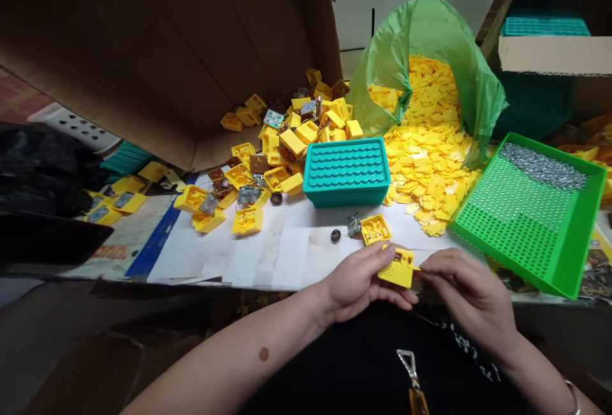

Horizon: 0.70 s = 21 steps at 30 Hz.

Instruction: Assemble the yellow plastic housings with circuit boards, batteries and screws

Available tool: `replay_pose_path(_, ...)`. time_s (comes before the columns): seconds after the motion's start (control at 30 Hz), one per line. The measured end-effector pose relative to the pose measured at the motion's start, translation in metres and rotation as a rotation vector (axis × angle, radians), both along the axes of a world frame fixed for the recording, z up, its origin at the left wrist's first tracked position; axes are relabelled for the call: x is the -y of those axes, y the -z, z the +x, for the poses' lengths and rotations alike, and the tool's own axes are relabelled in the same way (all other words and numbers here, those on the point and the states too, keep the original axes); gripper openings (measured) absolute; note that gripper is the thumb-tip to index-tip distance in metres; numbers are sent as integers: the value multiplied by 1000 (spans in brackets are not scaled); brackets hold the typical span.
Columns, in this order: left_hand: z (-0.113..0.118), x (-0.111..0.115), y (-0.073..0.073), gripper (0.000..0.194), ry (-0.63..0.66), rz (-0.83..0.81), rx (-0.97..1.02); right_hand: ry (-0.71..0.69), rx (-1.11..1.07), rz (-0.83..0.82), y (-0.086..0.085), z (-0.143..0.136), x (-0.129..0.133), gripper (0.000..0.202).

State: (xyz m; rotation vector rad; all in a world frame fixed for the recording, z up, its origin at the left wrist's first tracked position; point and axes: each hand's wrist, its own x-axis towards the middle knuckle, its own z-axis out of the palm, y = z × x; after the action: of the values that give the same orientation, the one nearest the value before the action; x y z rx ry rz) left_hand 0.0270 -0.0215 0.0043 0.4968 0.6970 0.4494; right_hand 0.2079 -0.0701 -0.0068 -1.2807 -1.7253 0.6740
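Note:
My left hand (pixel 359 280) is closed around a small yellow plastic case (pixel 396 275), thumb on its top edge. The case has a patch of small holes on its face and an opening along its upper side. At its right edge my right hand (pixel 471 291) pinches a small yellow piece (pixel 417 268) that touches the case; the fingers hide most of it. Just beyond the left hand lies an open yellow housing (pixel 376 229), with a wired circuit board (pixel 354 225) and a round black speaker (pixel 335 236) beside it.
A teal plastic tub (pixel 347 173) stands mid-table before a heap of yellow cases (pixel 306 131). Thin yellow pieces (pixel 425 166) spill from a green bag (pixel 433 20). At right, a green perforated tray (pixel 521 236) holds small metal parts (pixel 542 166). A large cardboard box (pixel 157 39) looms at left.

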Motion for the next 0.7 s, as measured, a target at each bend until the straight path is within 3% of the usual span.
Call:
replay_pose_path(0.17,0,-1,2,30,100,23,14,-70,319,431,14,9,4,28)
replay_pose_path(0.23,0,-1,2,30,104,27,1,-76,333,464,15,9,4,29)
replay_pose_path(0.33,2,0,0,26,38,37,-32,17,134,230,7,4,1,24)
replay_pose_path(0.43,7,3,-3,37,15,96,-92,119,-99,-19,-7,-2,2,12)
replay_pose_path(0.53,10,6,-5,41,29,182,-136,141,-152,-211,-17,-8,5,5)
replay_pose_path(0.6,11,6,-6,40,32,209,-144,161,-168,-276,-20,-10,7,8)
replay_pose_path(0.7,11,6,-7,45,-13,147,-117,259,-215,-247,-20,-10,9,8)
